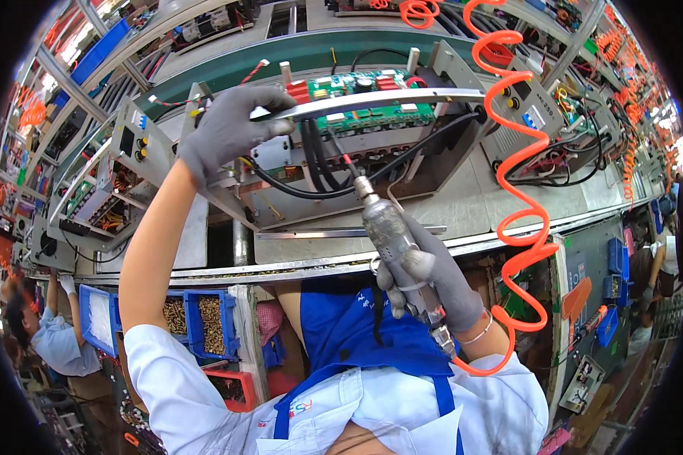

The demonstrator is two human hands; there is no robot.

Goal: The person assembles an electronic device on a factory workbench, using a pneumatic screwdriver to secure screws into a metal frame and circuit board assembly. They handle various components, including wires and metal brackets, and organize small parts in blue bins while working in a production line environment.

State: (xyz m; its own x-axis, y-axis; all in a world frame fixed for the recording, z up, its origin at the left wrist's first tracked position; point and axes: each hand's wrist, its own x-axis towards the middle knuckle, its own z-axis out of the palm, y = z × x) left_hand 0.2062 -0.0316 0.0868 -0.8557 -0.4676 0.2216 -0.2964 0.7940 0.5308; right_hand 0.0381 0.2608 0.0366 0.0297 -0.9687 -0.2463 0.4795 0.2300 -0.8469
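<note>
In front of me lies an open grey metal machine chassis (449, 155) with a green circuit board (383, 117) and thick black cables (317, 155) inside. A silvery metal bar (379, 98) spans its top. My left hand (231, 129), in a grey glove, has its thumb and fingers closed round the bar's left end. My gloved right hand (442, 273) is wrapped round a pneumatic screwdriver (389, 227). The tool tilts up and left; its thin bit reaches to just below the bar, near the board. Whether its tip touches anything, I cannot tell.
A coiled orange air hose (520, 199) hangs at the right and runs to the screwdriver. Another metal strip (319, 233) lies before the chassis. Similar units stand left (133, 148) and right (535, 114). Blue bins of screws (212, 322) sit below the bench edge. A co-worker (64, 334) is at far left.
</note>
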